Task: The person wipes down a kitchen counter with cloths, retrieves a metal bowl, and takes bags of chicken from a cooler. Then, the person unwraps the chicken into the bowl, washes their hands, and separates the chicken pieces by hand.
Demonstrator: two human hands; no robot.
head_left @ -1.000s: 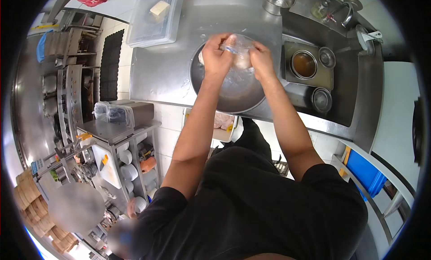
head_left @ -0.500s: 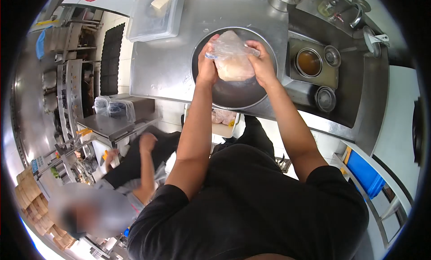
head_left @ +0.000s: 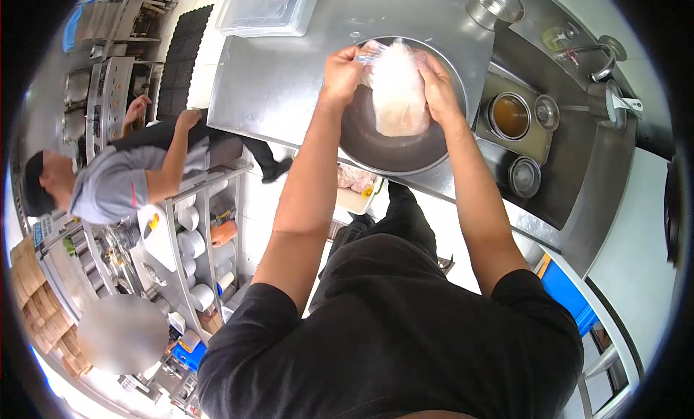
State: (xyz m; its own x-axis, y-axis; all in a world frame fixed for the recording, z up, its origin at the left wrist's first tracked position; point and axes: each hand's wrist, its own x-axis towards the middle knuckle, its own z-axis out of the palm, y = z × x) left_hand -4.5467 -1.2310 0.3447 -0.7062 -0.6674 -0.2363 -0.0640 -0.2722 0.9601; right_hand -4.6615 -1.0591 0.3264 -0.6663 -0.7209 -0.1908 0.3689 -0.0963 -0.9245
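Note:
Between my two hands hangs a clear plastic bag (head_left: 399, 93) filled with a pale, soft-looking mass; I cannot tell what food it is. My left hand (head_left: 341, 73) pinches the bag's gathered upper left edge, fingers closed. On the other side, my right hand (head_left: 438, 90) is closed on the bag's upper right edge. Below the bag is a wide steel bowl (head_left: 394, 157), standing on the metal counter (head_left: 267, 93). The bag hides part of the bowl's inside.
A lidded clear plastic container (head_left: 269, 18) stands on the counter at top left. Right of the bowl, a sink (head_left: 546, 202) holds a pot of brown liquid (head_left: 510, 117) and small steel bowls. Below the counter edge is a tub (head_left: 352, 201) of pale pink pieces. A co-worker (head_left: 123, 177) stands at left.
The bag has turned more upright and hangs longer, and my left hand has moved to its upper corner. The co-worker has moved away toward the stove side. The view has shifted slightly.

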